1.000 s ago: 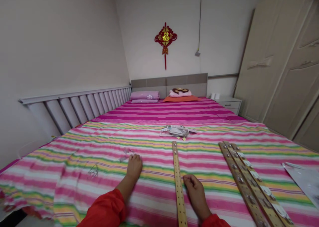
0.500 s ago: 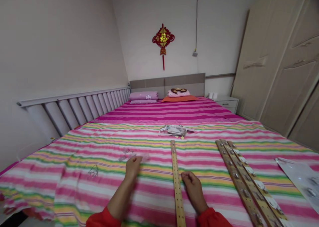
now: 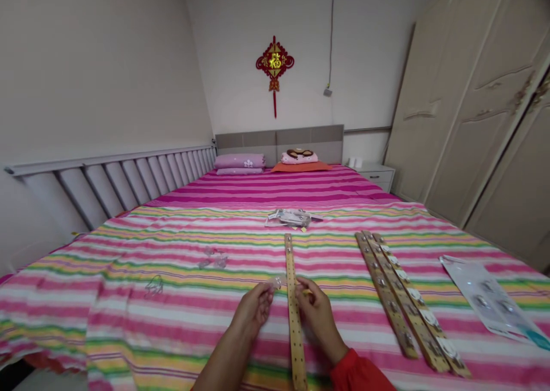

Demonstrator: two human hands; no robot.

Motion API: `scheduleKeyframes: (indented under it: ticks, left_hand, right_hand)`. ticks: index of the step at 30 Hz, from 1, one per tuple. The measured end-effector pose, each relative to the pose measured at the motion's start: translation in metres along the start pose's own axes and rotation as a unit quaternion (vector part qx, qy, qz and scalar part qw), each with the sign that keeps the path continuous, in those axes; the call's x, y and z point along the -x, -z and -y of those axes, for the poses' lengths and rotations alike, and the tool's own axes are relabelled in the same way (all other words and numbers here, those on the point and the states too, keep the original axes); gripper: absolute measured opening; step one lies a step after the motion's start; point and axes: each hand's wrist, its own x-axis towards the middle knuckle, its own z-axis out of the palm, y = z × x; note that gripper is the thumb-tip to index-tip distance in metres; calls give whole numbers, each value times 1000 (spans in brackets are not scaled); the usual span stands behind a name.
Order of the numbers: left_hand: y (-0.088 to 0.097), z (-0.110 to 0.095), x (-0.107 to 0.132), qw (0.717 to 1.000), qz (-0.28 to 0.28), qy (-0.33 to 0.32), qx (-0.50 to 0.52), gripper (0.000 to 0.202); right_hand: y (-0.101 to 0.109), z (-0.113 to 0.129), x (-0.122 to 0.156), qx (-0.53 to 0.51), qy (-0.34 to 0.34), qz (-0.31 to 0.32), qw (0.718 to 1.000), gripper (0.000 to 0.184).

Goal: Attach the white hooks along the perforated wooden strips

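A long wooden strip (image 3: 294,299) with a row of small holes lies lengthwise on the striped bedsheet (image 3: 172,299) in front of me. My left hand (image 3: 254,309) is just left of the strip, fingers pinched on a small clear plastic piece (image 3: 277,281) held at the strip's edge. My right hand (image 3: 317,316) sits against the strip's right side, fingers curled and touching it. Several more clear plastic pieces (image 3: 212,257) lie on the sheet to the left.
Three wooden strips (image 3: 399,299) fitted with metal and white parts lie to the right, and a flat plastic packet (image 3: 490,302) beyond them. Clear bags (image 3: 290,217) sit mid-bed. Pillows (image 3: 240,162) lie at the headboard; a wardrobe (image 3: 481,122) stands at right.
My left hand left the clear pieces on the sheet and came right to the strip holding one of them. My right hand stayed by the strip. The view shifted slightly right.
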Motion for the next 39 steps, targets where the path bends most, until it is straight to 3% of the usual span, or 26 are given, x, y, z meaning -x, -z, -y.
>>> scheduleKeyframes:
  ticks: [3, 5, 10, 13, 16, 20, 26, 32, 39]
  left_hand:
    - [-6, 5, 10, 999, 8, 29, 38, 9]
    - [-9, 7, 15, 999, 12, 16, 39, 9]
    - [-15, 9, 22, 998, 40, 8, 37, 9]
    - [-17, 7, 23, 999, 39, -6, 17, 16]
    - [-16, 6, 21, 997, 36, -69, -16, 29]
    - [-12, 10, 19, 981, 50, -170, -73, 34]
    - [-15, 15, 16, 967, 108, -212, -94, 34]
    - [-22, 17, -6, 968, 84, -214, -98, 28]
    - [-38, 5, -52, 971, 66, -202, -113, 19]
  right_hand:
    - [1, 17, 7, 78, 95, 20, 992, 33]
    - [4, 24, 9, 110, 144, 50, 982, 26]
    - [9, 27, 12, 114, 174, 66, 976, 19]
    - [9, 26, 12, 91, 148, 40, 984, 17]
    - [6, 25, 10, 19, 36, 9, 999, 23]
    - [3, 23, 12, -91, -93, 12, 991, 34]
    - [1, 17, 15, -148, -119, 11, 982, 31]
    - [-1, 8, 2, -143, -133, 9, 981, 28]
    - [-3, -13, -43, -48, -109, 18, 993, 23]
